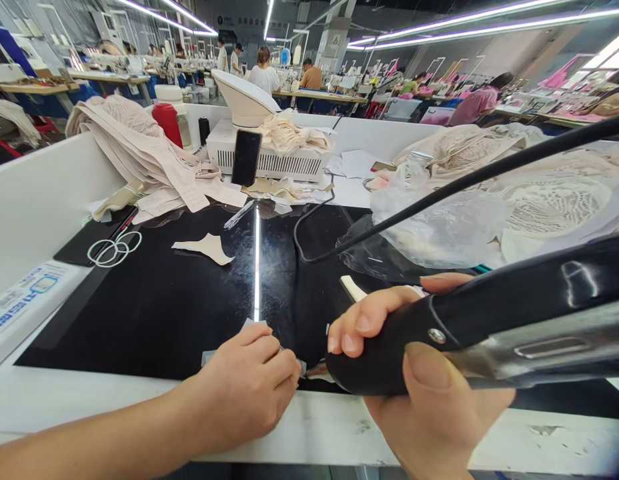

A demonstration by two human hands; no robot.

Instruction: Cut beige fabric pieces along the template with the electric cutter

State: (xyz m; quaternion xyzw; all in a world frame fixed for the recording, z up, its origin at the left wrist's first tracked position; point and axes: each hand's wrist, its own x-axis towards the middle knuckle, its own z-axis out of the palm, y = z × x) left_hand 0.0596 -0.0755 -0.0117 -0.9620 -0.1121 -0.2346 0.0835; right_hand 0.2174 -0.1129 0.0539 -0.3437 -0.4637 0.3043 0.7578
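Note:
My left hand point(254, 380) is closed at the front edge of the black glossy mat point(139, 320). Its curled fingers press on a small greyish translucent piece point(208, 358), mostly hidden beneath them. Close by on the right, my right hand point(429, 393) wraps round a black-and-silver handheld tool point(489, 320) with a rounded black end and a metal lever-like part. The tool's far part runs out of view, so its exact kind does not show. Beyond my hands lie a beige fabric piece point(205, 249) and a narrow cream strip point(353, 289).
A black cable point(419, 210) crosses above the mat. White-handled scissors point(114, 250) and a boxed package point(27, 303) lie left. Fabric stacks point(139, 143), a phone point(246, 157) and a scale point(274, 157) stand behind; plastic bags point(439, 223) lie right. People sit farther off.

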